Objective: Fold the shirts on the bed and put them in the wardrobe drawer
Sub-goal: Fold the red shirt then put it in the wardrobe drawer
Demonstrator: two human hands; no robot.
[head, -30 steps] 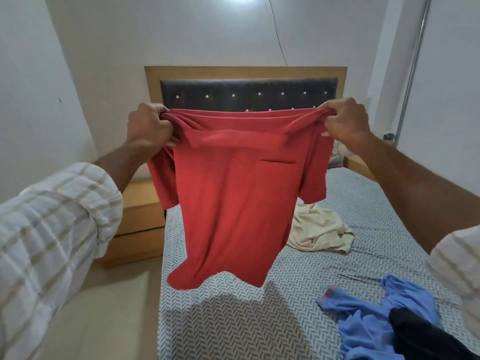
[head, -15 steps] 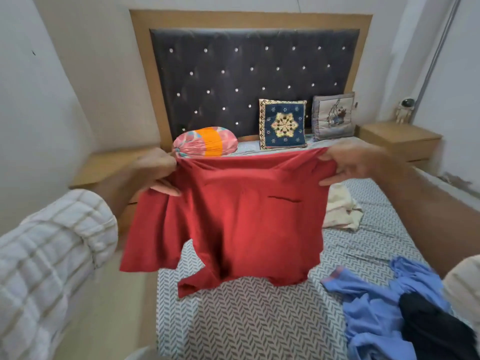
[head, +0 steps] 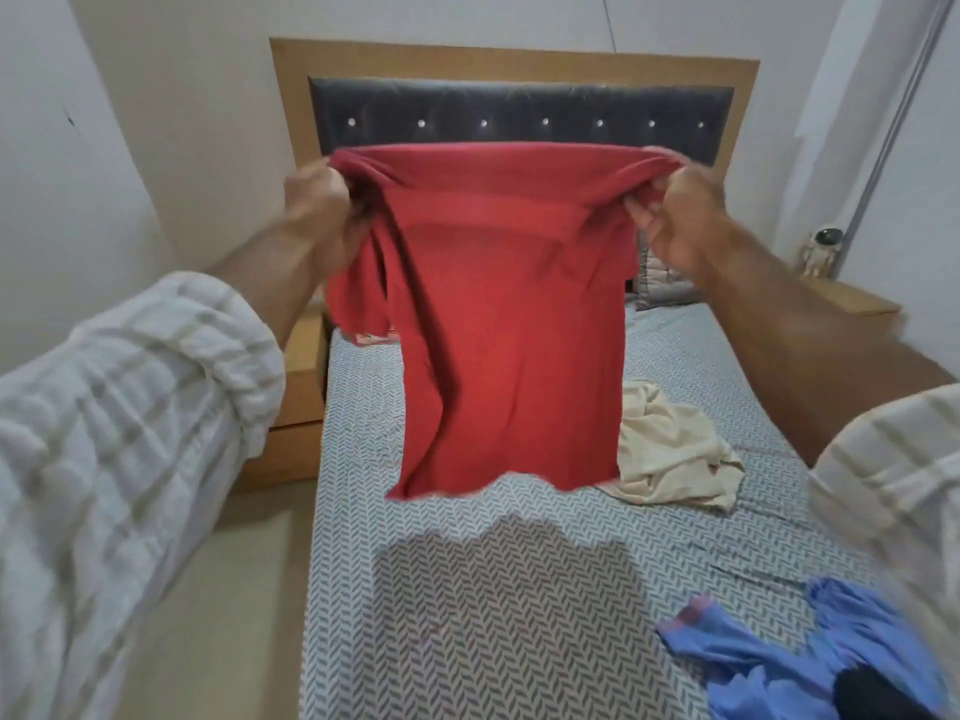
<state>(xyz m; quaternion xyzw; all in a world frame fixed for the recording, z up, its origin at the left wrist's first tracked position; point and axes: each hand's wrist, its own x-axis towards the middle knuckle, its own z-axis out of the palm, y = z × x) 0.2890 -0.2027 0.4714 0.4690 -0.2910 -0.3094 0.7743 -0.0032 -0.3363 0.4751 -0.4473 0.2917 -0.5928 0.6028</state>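
Nearest to me, at the lower right, a blue shirt [head: 810,662] lies crumpled on the bed [head: 467,615] with something dark over its near edge. My rolled striped sleeves [head: 156,407] frame the view on both sides. Further up the mattress a cream shirt [head: 675,459] sits in a loose heap, just behind the hanging hem.

What has changed: half a second ago the red shirt [head: 498,324] was lowered towards the bed with its hem nearly brushing the sheet; now it is up again at chest height, hanging clear of the bed and casting a shadow beneath. I read this as a shake-out to straighten the cloth — so folding proper has not begun, and none of the shirts is anywhere near the wardrobe drawer, which I cannot see here.

Both arms reach forward, raised and spread apart. My left hand [head: 317,210] has its fingers curled tight round a bunch of fabric at one shoulder; my right hand [head: 675,215] pinches the other shoulder, fingers bent over the bunched edge. The top edge is stretched taut between them.

Beyond the shirt stands the padded headboard [head: 519,111], with a bedside table [head: 852,304] at the far right.
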